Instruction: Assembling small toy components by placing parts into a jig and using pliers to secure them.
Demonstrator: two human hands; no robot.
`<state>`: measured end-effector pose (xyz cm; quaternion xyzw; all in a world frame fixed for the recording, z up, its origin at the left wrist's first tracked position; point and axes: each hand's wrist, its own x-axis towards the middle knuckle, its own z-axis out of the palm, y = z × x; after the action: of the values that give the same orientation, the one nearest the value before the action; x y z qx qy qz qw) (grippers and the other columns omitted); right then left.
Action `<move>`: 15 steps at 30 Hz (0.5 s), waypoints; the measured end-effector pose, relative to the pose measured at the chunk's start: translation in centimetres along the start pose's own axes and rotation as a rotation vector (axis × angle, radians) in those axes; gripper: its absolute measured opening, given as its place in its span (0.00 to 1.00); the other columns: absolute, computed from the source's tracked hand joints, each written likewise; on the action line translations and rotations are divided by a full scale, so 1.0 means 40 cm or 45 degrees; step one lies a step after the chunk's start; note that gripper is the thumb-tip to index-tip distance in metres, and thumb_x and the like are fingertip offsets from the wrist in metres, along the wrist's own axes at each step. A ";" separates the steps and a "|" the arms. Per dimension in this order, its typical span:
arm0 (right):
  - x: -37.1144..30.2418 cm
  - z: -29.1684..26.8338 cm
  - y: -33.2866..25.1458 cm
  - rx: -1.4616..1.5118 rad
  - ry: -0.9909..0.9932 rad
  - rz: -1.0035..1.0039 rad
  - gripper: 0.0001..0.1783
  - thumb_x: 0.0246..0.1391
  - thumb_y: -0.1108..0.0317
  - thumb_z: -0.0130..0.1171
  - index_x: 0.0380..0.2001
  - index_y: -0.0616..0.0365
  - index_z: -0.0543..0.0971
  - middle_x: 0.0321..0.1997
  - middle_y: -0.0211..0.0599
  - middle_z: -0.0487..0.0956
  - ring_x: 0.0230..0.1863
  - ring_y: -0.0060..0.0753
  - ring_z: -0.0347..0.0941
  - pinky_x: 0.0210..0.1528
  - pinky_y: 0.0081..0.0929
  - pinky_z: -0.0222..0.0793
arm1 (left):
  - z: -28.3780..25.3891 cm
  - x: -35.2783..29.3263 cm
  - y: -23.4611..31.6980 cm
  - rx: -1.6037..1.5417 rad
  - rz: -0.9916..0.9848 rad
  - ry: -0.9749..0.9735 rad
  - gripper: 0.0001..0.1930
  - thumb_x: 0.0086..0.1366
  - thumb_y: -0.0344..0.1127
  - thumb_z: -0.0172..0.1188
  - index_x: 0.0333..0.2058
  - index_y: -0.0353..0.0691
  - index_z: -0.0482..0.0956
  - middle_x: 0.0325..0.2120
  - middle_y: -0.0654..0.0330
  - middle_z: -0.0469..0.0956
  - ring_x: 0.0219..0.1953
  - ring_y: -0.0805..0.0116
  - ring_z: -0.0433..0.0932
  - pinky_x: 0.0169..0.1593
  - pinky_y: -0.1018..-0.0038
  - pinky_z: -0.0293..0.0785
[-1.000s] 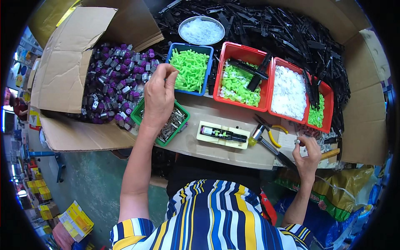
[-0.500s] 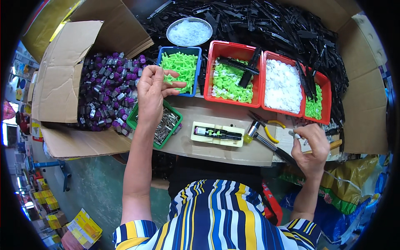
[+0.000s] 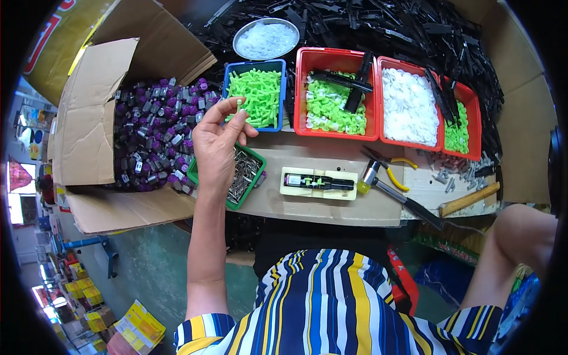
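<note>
My left hand (image 3: 214,145) is raised over the corner between the blue and green bins, pinching a small green plastic piece (image 3: 239,105) between thumb and fingers. Light green sticks (image 3: 260,89) fill the blue bin (image 3: 283,97) just beyond it. Under my wrist, the green bin (image 3: 259,155) holds thin metal pins (image 3: 244,177). My bent right arm (image 3: 503,248) is at the far right edge, with its hand out of the picture. A cream fixture (image 3: 290,190) lies in front of me, cradling a black part with green and purple pieces (image 3: 319,182).
Purple and grey parts (image 3: 163,130) fill a carton at left. Red bins (image 3: 380,100) hold green and white pieces, with black parts laid across. Pliers (image 3: 393,171), a hammer (image 3: 402,198) and a wooden handle (image 3: 470,198) lie at right. Black parts (image 3: 378,29) pile up behind.
My right hand, which was by the tools with a small grey piece, has swung right and out of view. My left hand has turned slightly, showing the green piece upright. The view has shifted a little.
</note>
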<state>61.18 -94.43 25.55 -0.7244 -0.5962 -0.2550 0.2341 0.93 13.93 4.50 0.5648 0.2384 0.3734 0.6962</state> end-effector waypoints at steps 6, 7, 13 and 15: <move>-0.351 0.363 0.155 0.172 0.169 0.062 0.13 0.40 0.84 0.63 0.33 0.63 0.84 0.31 0.39 0.82 0.31 0.33 0.78 0.36 0.27 0.74 | 0.117 -0.008 0.070 0.175 0.081 -0.064 0.08 0.68 0.26 0.62 0.43 0.29 0.81 0.31 0.58 0.82 0.26 0.77 0.79 0.27 0.85 0.68; -0.291 0.344 0.152 0.162 0.156 0.035 0.13 0.40 0.84 0.63 0.33 0.63 0.84 0.31 0.39 0.82 0.31 0.32 0.78 0.36 0.26 0.74 | 0.090 -0.002 0.054 0.152 0.055 -0.035 0.08 0.68 0.26 0.62 0.43 0.29 0.81 0.31 0.58 0.82 0.27 0.76 0.79 0.27 0.84 0.68; 0.164 0.922 -0.267 0.431 0.365 0.111 0.12 0.40 0.84 0.63 0.31 0.63 0.85 0.29 0.37 0.83 0.28 0.28 0.78 0.34 0.23 0.73 | 0.219 0.012 0.141 0.478 0.197 -0.001 0.09 0.69 0.29 0.62 0.45 0.32 0.82 0.28 0.59 0.82 0.24 0.77 0.79 0.25 0.83 0.68; 0.785 0.947 -0.742 0.319 0.268 0.032 0.12 0.40 0.85 0.63 0.31 0.63 0.85 0.29 0.37 0.83 0.27 0.27 0.78 0.33 0.22 0.73 | 0.145 0.071 0.096 0.381 0.203 -0.104 0.10 0.70 0.30 0.60 0.46 0.33 0.83 0.27 0.60 0.81 0.23 0.78 0.78 0.24 0.82 0.68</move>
<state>40.41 -41.36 18.16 -0.6662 -0.5865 -0.2500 0.3869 6.06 12.95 9.92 0.6940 0.2172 0.3646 0.5816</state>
